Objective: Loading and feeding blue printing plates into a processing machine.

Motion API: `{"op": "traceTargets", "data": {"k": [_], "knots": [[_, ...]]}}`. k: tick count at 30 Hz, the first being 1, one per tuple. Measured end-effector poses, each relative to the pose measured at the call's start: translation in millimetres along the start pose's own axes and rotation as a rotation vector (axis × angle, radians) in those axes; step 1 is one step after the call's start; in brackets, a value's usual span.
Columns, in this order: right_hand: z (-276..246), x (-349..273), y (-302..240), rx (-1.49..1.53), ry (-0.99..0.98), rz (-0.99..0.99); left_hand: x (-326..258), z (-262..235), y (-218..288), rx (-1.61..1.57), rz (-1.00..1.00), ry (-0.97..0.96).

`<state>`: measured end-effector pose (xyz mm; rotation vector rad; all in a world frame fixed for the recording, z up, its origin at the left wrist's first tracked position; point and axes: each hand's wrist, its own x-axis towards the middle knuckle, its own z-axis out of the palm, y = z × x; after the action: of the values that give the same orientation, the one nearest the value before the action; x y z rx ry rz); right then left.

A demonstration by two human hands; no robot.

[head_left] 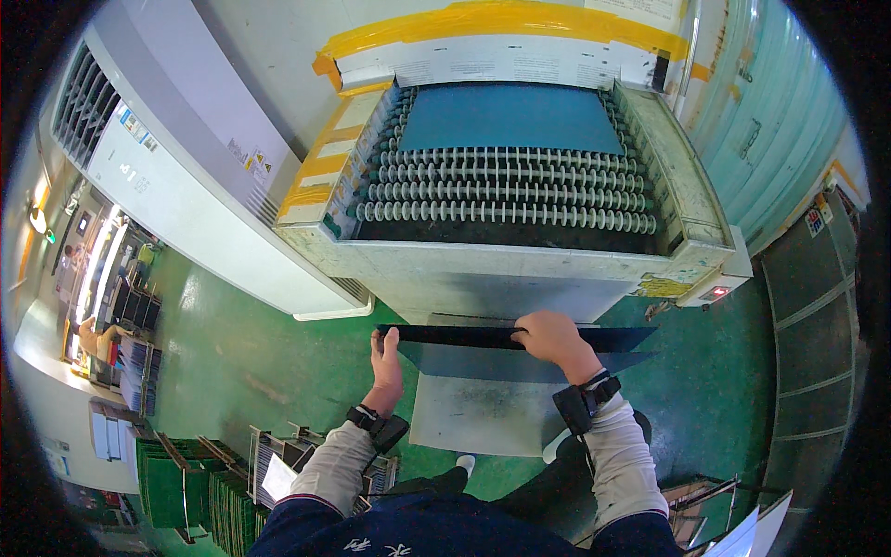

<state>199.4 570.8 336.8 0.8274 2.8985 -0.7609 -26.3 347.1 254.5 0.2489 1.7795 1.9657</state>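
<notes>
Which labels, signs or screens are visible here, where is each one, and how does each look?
White printed strip: on the machine, above the blue sheet, long, under yellow tape.
Yellow label: machine's front right corner, worn.
Small box with red light: right of that corner, white.
Coloured stickers: tall white cabinet on the left, small.
Red-and-blue sign: right wall, small square.

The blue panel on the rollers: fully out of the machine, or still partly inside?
Partly inside: the blue panel lies flat on the white rollers, its far edge under the housing.

Dark blue panel (520, 339), green floor (241, 362)
</notes>
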Motion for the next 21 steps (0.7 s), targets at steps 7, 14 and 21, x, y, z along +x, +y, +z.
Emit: {"op": "traceTargets", "data": {"k": [7, 14, 21], "knots": [[-0.8, 1.0, -0.7, -0.01, -0.01, 0.021, 3.9, -1.9, -3.9, 0.018, -0.012, 0.0], [-4.0, 1.2, -3.3, -0.006, -0.045, 0.039, 4.0, -1.7, -5.1, 0.011, -0.013, 0.029], [-2.2, 1.6, -2.6, -0.01, -0.037, 0.032, -1.3, 3.2, 4.5, 0.018, -0.009, 0.035]]}}
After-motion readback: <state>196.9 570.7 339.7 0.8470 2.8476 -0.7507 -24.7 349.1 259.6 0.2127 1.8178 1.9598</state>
